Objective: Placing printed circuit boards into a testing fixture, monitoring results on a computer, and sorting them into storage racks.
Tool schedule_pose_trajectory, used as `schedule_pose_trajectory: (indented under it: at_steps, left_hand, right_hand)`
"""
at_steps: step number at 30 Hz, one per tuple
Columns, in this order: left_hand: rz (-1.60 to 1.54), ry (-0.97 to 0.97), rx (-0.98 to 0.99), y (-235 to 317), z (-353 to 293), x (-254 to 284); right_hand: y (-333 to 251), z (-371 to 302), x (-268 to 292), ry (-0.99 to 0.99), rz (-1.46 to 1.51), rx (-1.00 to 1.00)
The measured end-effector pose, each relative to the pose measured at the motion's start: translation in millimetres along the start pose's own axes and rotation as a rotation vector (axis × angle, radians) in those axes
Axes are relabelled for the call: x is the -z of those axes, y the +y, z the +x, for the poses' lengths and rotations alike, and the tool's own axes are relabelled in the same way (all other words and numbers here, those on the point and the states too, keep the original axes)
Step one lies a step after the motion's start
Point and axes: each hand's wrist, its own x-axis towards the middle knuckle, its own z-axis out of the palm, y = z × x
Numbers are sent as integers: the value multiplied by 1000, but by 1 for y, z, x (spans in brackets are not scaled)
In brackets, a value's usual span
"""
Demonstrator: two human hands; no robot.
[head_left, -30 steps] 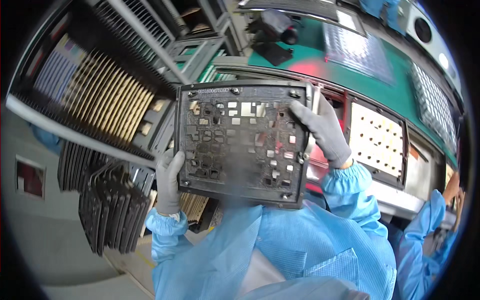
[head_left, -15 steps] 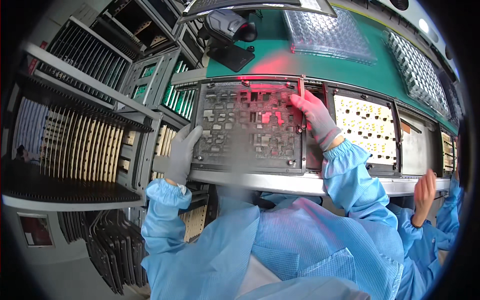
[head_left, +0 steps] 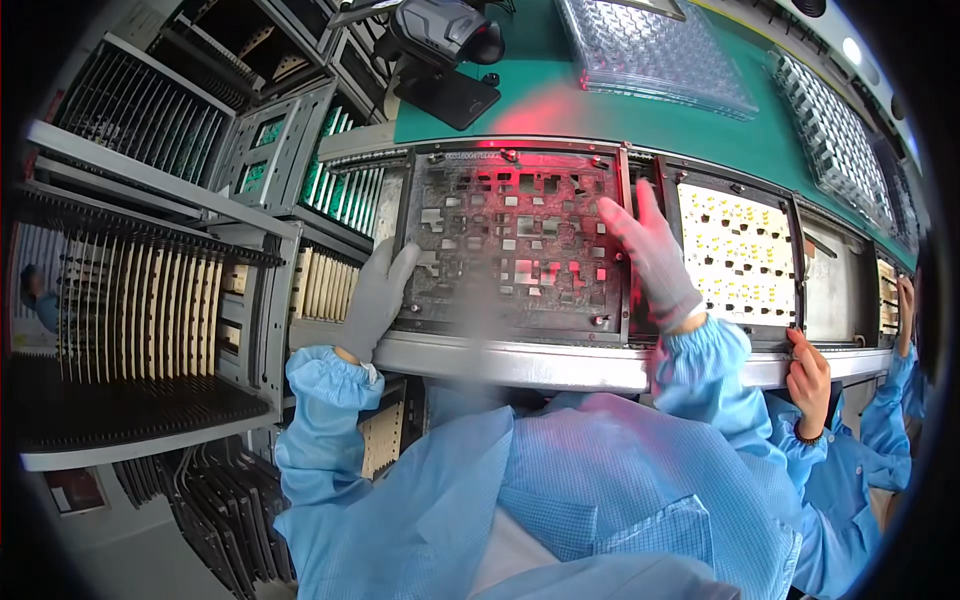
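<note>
Since a second ago, the dark framed plate (head_left: 520, 245) has come down from its raised hold to lie flat behind the silver rail (head_left: 520, 365), and the right hand has loosened from its edge. At the plate's left edge, the gloved left hand (head_left: 378, 300) points away from the body, unclenched, its thumb reaching the frame. At the right edge, the gloved right hand (head_left: 655, 262) is spread, partly blurred, its thumb toward the plate; contact cannot be told.

Left of the plate stand a rack of cream boards (head_left: 145, 300) and slotted green boards (head_left: 345, 185). Beyond its far left corner is a scanner (head_left: 437, 35); red light crosses the plate. Clear trays (head_left: 655, 55) lie beyond its far right corner. Right of it, a framed pale board (head_left: 735, 255) closes in that side; a co-worker's hand (head_left: 808, 380) is near that board's lower right corner.

The plate lies between both hands, just right of the left one and left of the right one.
</note>
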Motion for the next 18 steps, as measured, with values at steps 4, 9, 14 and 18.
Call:
schedule_pose_trajectory:
  at_steps: [4,9,14,18]
  left_hand:
    - [6,-48,-44,-5,-1,3]
    - [161,44,-85,7,-30,33]
    - [665,312,-327,50,-67,107]
    - [1243,917,-205,100,-87,170]
  right_hand:
    - [7,-20,16,160,158,79]
    - [35,7,81,373,-384,279]
    - [70,-16,156,285,-724,615]
    - [2,-75,53,128,-334,209]
